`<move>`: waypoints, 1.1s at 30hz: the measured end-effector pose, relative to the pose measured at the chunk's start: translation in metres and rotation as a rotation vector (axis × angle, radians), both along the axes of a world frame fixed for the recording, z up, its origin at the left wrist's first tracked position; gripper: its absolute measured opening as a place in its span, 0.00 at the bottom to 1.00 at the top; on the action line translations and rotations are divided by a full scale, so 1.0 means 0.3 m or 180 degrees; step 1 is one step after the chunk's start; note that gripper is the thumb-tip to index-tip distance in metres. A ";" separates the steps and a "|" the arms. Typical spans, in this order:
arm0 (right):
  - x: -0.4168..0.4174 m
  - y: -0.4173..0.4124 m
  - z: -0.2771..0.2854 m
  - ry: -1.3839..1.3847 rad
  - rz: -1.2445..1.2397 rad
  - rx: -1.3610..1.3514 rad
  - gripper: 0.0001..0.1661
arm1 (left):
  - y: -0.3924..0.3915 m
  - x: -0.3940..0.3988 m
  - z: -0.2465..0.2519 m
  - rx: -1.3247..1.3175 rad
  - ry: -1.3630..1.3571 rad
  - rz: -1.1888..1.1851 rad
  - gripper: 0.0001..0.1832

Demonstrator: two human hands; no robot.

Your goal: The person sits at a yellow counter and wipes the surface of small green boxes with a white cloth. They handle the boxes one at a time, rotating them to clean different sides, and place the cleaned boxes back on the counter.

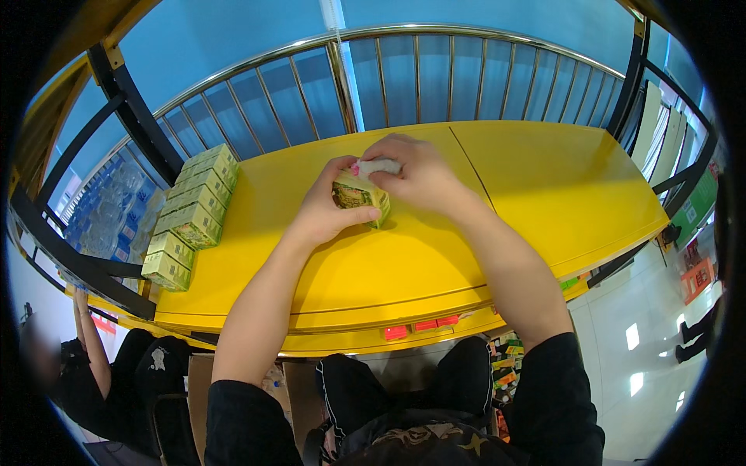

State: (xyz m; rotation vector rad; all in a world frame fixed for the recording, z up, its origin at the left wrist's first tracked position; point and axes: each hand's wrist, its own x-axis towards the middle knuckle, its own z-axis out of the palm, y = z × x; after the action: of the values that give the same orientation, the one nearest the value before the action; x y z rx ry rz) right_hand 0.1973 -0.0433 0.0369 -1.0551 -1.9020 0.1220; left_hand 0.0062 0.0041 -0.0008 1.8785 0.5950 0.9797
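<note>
Over the middle of the yellow metal shelf (373, 279), my left hand (326, 209) grips a small green and yellow drink carton (364, 198), thumb along its near face. My right hand (414, 169) pinches a wad of white cloth or tissue (379, 166) against the carton's top. A small pink spot shows at the end of the wad, beside my left fingers. My right hand is slightly blurred, and its fingers hide part of the carton's top.
Rows of similar green cartons (198, 201) stand on the shelf's left side. Beyond the black frame post (137, 116) are several clear plastic bottles (119, 209). A steel railing (431, 76) runs behind. Red boxes (425, 325) sit on the lower level. Another person (87, 373) sits at left.
</note>
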 end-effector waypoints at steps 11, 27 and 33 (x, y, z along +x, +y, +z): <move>-0.052 -0.003 -0.013 0.0227 0.0125 0.0668 0.16 | -0.006 -0.012 0.037 -0.1979 -0.1028 -0.0817 0.41; -0.075 -0.002 -0.012 -0.0538 0.0148 0.1170 0.18 | 0.042 -0.013 -0.006 -0.2312 -0.1489 -0.1223 0.34; -0.082 -0.012 -0.018 -0.0911 0.0318 0.1115 0.15 | 0.044 -0.006 -0.001 -0.2567 -0.1531 -0.1063 0.29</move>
State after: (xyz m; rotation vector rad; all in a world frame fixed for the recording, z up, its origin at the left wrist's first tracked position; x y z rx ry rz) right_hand 0.1728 -0.0470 0.0314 -0.7696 -2.1341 -0.3116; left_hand 0.0044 0.0174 -0.0010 0.9400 0.2963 0.7652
